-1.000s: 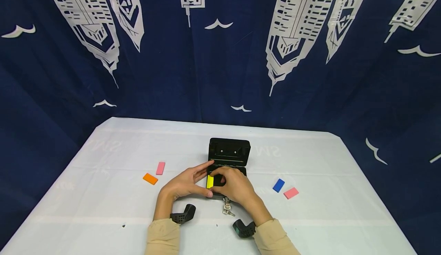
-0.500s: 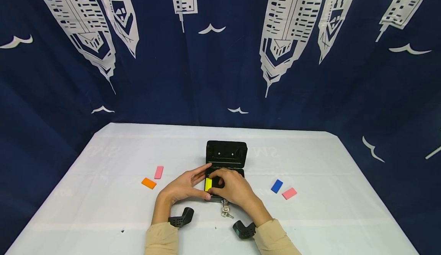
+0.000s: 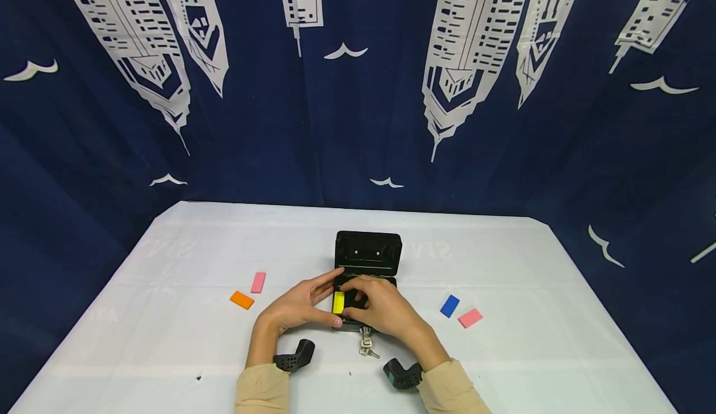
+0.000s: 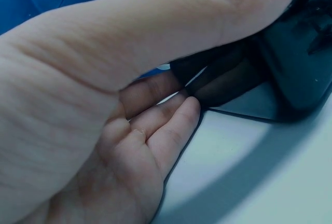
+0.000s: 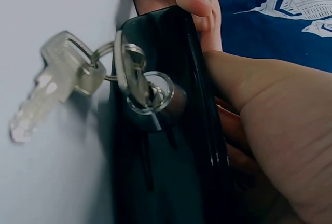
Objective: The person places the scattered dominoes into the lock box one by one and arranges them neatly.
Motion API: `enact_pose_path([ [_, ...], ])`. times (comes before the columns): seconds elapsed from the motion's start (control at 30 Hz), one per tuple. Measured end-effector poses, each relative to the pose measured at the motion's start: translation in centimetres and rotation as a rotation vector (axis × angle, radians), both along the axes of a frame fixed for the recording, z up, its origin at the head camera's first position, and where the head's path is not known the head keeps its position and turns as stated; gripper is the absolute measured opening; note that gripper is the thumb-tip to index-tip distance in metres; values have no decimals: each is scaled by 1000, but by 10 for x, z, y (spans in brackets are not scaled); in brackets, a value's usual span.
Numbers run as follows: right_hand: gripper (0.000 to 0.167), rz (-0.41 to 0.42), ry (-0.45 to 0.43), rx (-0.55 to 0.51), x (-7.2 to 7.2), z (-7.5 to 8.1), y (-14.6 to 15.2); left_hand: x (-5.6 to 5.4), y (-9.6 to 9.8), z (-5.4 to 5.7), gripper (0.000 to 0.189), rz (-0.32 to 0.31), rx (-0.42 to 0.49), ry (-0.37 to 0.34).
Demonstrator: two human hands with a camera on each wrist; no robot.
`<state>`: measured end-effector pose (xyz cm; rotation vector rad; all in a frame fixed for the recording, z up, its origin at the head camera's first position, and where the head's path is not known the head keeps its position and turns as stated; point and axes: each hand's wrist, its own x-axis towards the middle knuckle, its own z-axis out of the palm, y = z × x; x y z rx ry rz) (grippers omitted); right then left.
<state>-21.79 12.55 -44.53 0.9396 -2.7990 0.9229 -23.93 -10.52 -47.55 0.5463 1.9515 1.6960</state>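
Note:
A small black cash box (image 3: 368,253) stands on the table with its lid raised. My left hand (image 3: 296,305) holds the box's left side, thumb at the front corner and index finger reaching to the hinge; in the left wrist view its other fingers (image 4: 174,130) lie along the wall. A flat yellow block (image 3: 338,303) lies inside against the left wall. My right hand (image 3: 386,308) reaches in over the box, its thumb and index finger pinching the block at its two ends. The right hand hides much of the interior. In the front lock sits a key (image 5: 137,81), with another key (image 5: 46,89) hanging from its ring.
Left of the box lie a pink block (image 3: 258,282) and an orange block (image 3: 242,300). On the right are a blue block (image 3: 450,306) and another pink block (image 3: 470,318). A dark blue printed cloth (image 3: 347,128) hangs behind the white table (image 3: 168,352).
The head view has shifted slightly, so the scene sits lower in it. My right wrist has moved a little to the right; both hands keep their places at the box.

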Motion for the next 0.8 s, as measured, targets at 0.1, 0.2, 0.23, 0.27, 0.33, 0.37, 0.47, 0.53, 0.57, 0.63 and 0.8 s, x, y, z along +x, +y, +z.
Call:
enact_pose_path([
  [0.1, 40, 3, -10, -6, 2, 2, 1, 0, 0, 0, 104, 0, -3, 3],
  [0.2, 39, -4, -17, -13, 4, 5, 3, 0, 0, -1, 104, 3, -5, 3],
  [0.23, 38, -8, -18, -14, 5, 6, 4, 0, 0, -1, 104, 4, -3, 2],
  [0.27, 38, -11, -18, -15, 5, 7, 5, 0, 0, -1, 104, 4, -2, 2],
  [0.33, 38, -17, -19, -15, 6, 10, 6, 0, 0, -1, 104, 6, -1, 3],
  [0.37, 38, -20, -20, -12, 6, 11, 7, 0, 0, 0, 104, 8, 0, 3],
  [0.47, 39, -31, -34, -3, 7, 15, 10, 0, 0, 0, 104, 10, 1, 6],
  [0.53, 39, -43, -45, 1, 8, 17, 12, 1, 0, 0, 104, 9, 3, 6],
  [0.57, 39, -49, -47, 4, 8, 19, 13, 1, 0, 0, 104, 9, 5, 5],
  [0.63, 39, -56, -48, 2, 9, 21, 16, 1, 0, 0, 104, 7, 6, 4],
  [0.8, 38, -60, -39, -15, 10, 28, 21, 1, -1, 0, 104, 7, 5, 10],
])
